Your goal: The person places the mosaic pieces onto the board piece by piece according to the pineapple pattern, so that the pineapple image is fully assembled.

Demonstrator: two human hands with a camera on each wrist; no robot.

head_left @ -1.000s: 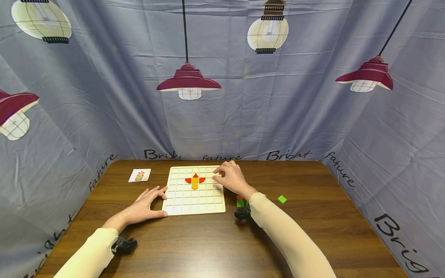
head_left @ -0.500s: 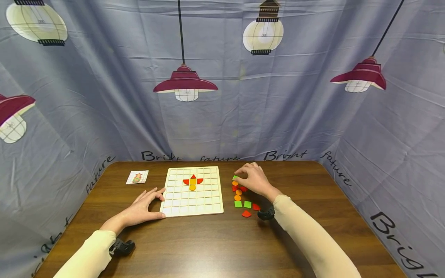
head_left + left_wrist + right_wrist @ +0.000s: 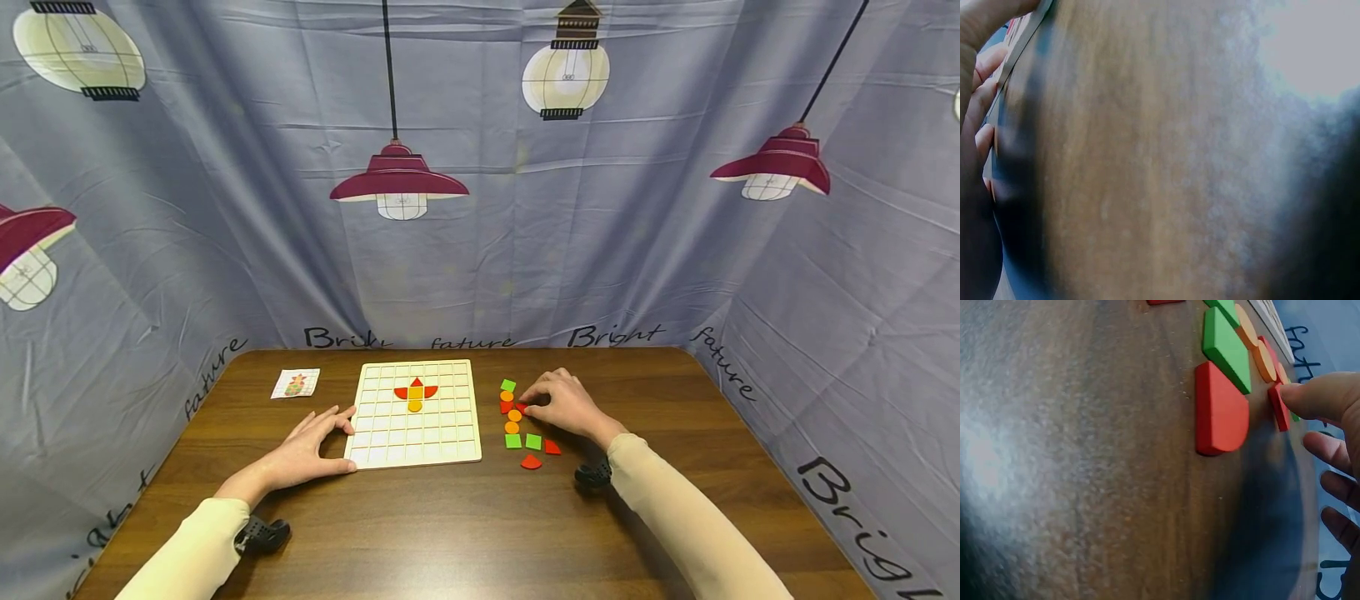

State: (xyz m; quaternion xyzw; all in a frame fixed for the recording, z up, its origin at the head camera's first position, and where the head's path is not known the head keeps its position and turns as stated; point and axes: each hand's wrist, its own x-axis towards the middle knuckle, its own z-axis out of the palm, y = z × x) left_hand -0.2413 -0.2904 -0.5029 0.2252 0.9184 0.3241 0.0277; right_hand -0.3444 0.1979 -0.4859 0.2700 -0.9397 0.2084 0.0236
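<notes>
A white gridded board bears a small figure of red, yellow and orange pieces, with a yellow square in its middle. Along the board's left edge rests my left hand, thumb at the near corner and fingers spread apart from it. My right hand is right of the board, pinching a red block between thumb and forefinger at table height. In the right wrist view the thumb covers part of that red block, and the other fingers stay off it. The forefinger's tip is hidden there.
Loose orange discs, green squares and red quarter-rounds lie between board and right hand. A printed picture card lies left of the board. Curtain hangs behind the wooden table.
My right hand went from over the board's right edge to the loose pieces, then nearer to the red block. A lone green square has left the table's right side. The left hand stayed put.
</notes>
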